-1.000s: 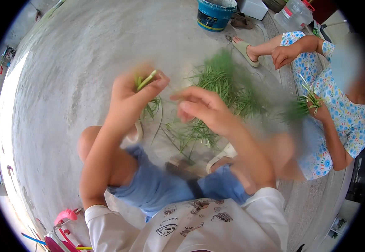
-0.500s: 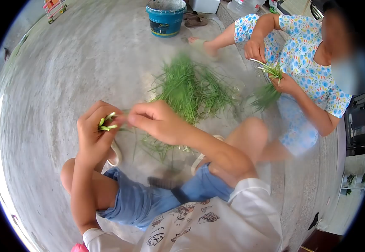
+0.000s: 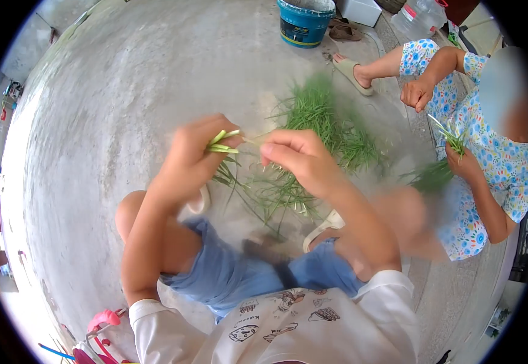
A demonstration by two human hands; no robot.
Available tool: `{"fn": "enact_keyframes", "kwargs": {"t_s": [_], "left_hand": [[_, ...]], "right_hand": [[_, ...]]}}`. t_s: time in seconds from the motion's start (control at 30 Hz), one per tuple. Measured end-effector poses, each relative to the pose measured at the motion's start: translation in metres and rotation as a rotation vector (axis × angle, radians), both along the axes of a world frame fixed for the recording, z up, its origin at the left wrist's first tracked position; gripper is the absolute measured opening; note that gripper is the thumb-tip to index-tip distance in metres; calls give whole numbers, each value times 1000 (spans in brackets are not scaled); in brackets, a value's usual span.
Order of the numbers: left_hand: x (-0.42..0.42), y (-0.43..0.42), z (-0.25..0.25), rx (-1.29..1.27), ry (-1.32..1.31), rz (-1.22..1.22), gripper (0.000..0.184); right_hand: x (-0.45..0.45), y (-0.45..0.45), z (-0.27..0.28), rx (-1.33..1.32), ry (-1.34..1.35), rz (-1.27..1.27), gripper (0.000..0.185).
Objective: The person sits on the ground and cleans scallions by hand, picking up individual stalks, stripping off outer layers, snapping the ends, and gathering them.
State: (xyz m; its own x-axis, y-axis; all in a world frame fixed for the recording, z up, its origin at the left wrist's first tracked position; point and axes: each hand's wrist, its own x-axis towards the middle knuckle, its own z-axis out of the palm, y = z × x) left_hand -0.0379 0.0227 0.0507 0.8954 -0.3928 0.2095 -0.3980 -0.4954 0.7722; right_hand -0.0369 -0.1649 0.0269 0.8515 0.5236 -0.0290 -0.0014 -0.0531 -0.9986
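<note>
My left hand [image 3: 186, 159] is wrapped round a small bunch of garlic chives [image 3: 220, 147]. Their pale cut-looking ends point right, while the green leaves hang below the fist. Close by on the right, my right hand [image 3: 310, 162] is closed in a pinch. A thin, pale, blurred strip of chive [image 3: 252, 141] runs from the bunch's ends to these fingertips. Beyond my hands, a pile of garlic chives [image 3: 316, 112] lies on the concrete floor, and looser chives [image 3: 288, 195] are scattered nearer my feet, partly behind my right forearm.
At right sits another person in a flowered outfit [image 3: 465, 224], with chives [image 3: 452, 141] in one hand and the other hand [image 3: 417, 94] raised apart. A blue bucket [image 3: 303, 27], brown shoes [image 3: 344, 31] and a clear plastic jug [image 3: 419, 21] stand at the back. Something pink [image 3: 106, 318] is at lower left.
The view has swung left, shifting the scene rightward. My hands still hold the bunch and pinch at its ends. The other person's free hand has moved away from their chives.
</note>
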Motion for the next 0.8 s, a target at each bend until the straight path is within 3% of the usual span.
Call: {"fn": "enact_keyframes", "kwargs": {"t_s": [0.1,0.2,0.27,0.4,0.47,0.53,0.63,0.8], "left_hand": [[9,8,-11,-57,-28,24,6],[11,14,2,-266,103,238,10],[10,16,3,-356,99,248,13],[2,15,1,-134,151,183,10],[2,1,-5,-126,-178,35,7],[0,-4,-3,-110,-97,19,11],[0,-4,-11,11,-280,-192,19],[-4,-9,-11,223,-476,-195,26]], "right_hand": [[4,-3,3,3,-18,-42,25],[7,-9,5,-3,53,-69,25],[7,-9,4,22,24,-84,25],[1,-6,7,-53,41,-61,25],[-1,-5,7,-69,53,-47,24],[-1,-3,5,-59,39,-24,24],[-3,0,5,-46,43,0,23],[0,-2,8,14,264,-6,24]]}}
